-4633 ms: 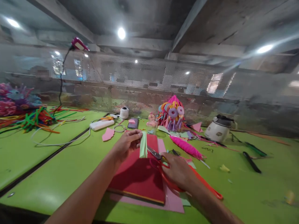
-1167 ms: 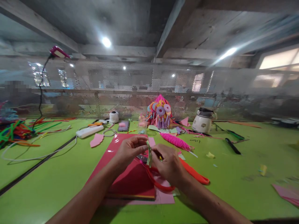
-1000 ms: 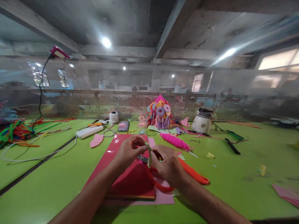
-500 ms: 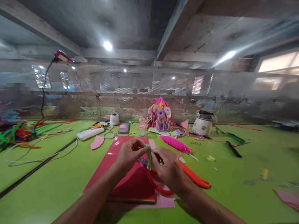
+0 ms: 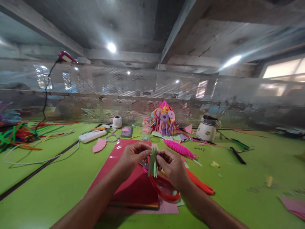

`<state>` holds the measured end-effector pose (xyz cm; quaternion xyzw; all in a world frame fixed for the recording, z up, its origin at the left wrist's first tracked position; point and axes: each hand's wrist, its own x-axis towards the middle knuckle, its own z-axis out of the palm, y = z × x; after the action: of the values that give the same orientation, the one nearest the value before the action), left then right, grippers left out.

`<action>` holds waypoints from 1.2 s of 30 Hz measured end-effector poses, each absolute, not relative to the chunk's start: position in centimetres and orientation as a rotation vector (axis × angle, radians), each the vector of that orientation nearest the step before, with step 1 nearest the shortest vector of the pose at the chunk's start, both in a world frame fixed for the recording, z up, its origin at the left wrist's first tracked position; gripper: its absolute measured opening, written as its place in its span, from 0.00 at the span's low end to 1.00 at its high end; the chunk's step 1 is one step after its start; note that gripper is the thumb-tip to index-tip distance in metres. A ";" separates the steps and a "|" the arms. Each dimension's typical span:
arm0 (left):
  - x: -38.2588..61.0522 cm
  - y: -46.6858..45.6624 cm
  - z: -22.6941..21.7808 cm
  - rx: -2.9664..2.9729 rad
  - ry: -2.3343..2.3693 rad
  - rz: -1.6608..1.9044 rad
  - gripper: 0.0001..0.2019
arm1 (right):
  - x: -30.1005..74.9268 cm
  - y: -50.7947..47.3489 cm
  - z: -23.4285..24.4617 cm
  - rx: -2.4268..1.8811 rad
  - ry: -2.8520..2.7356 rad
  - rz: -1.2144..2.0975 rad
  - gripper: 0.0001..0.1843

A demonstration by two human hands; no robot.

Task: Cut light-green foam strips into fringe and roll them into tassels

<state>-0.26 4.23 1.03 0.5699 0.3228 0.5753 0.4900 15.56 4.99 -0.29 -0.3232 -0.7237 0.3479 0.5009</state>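
A pale green fringed paper tassel [image 5: 153, 163] hangs upright between my two hands, its cut strips pointing down. My left hand [image 5: 133, 156] pinches its upper left edge between thumb and fingers. On the opposite edge, the thumb and forefinger of my right hand [image 5: 172, 163] are closed on it. Below lie scissors with red-orange handles [image 5: 164, 190], their blades partly hidden behind the tassel and my left fingers. They rest across a stack of red sheets [image 5: 133, 187], which has pink paper [image 5: 169, 207] under its near right corner.
Hanks of pink cord [image 5: 178, 148] and orange cord [image 5: 201, 183] lie to the right. Behind stand a colourful tasselled ornament [image 5: 164, 119] and a white kettle [image 5: 206, 128]. A white power strip [image 5: 92, 136] with its cable lies left. A black-handled tool [image 5: 237, 156] lies far right.
The tassel has turned and spread wider, showing more separate strips. My right hand has shifted slightly right, so the hands are farther apart.
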 end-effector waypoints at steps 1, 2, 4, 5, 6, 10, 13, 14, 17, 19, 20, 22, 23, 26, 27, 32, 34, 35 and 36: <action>-0.3 4.2 1.0 1.383 0.778 1.390 0.10 | 15.6 5.0 -0.3 -0.773 -1.729 0.905 0.06; -0.3 4.2 1.0 1.377 0.774 1.390 0.10 | 15.6 5.0 -0.2 -0.763 -1.717 0.951 0.06; -0.3 4.3 0.9 1.367 0.768 1.393 0.10 | 15.7 5.0 -0.2 -0.746 -1.709 0.999 0.05; -0.3 4.3 0.9 1.365 0.768 1.396 0.09 | 15.7 4.9 -0.2 -0.740 -1.709 1.007 0.05; -0.3 4.3 0.9 1.368 0.768 1.396 0.09 | 15.7 4.9 -0.2 -0.736 -1.708 1.012 0.05; -0.2 4.2 0.9 1.390 0.800 1.392 0.10 | 15.7 5.1 -0.4 -0.723 -1.697 1.031 0.04; -0.2 4.1 1.0 1.408 0.821 1.388 0.10 | 15.7 5.3 -0.6 -0.732 -1.691 1.029 0.04; -0.2 4.2 1.0 1.411 0.819 1.385 0.10 | 15.7 5.3 -0.6 -0.739 -1.686 1.032 0.05; -0.2 4.2 1.1 1.402 0.824 1.382 0.10 | 15.7 5.4 -0.4 -0.757 -1.685 1.052 0.05; -0.2 4.2 1.1 1.388 0.830 1.374 0.10 | 15.7 5.4 -0.2 -0.763 -1.690 1.061 0.06; -0.2 4.2 1.2 1.380 0.828 1.369 0.10 | 15.7 5.3 -0.1 -0.767 -1.692 1.067 0.06; -0.3 4.2 1.2 1.363 0.818 1.360 0.09 | 15.7 5.3 0.1 -0.778 -1.687 1.091 0.07; -0.3 4.2 1.2 1.355 0.810 1.358 0.09 | 15.7 5.2 0.1 -0.783 -1.679 1.111 0.07; -0.3 4.3 1.1 1.345 0.782 1.352 0.09 | 15.6 5.2 0.2 -0.794 -1.624 1.200 0.08; -0.3 4.3 1.0 1.342 0.776 1.350 0.08 | 15.6 5.2 0.2 -0.796 -1.603 1.231 0.09; -0.3 4.4 1.0 1.339 0.790 1.342 0.08 | 15.7 5.2 0.2 -0.816 -1.554 1.299 0.10; -0.3 4.3 1.0 1.341 0.801 1.340 0.08 | 15.7 5.2 0.4 -0.825 -1.560 1.292 0.09; -0.2 4.3 1.1 1.341 0.807 1.342 0.08 | 15.7 5.1 0.5 -0.829 -1.565 1.288 0.09; -0.2 4.3 1.1 1.340 0.813 1.345 0.08 | 15.7 5.1 0.5 -0.832 -1.571 1.285 0.09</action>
<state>-0.24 4.30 1.06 0.5571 0.3382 0.5590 0.5126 15.67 5.09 0.55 -0.3373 -0.6372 0.5213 0.4566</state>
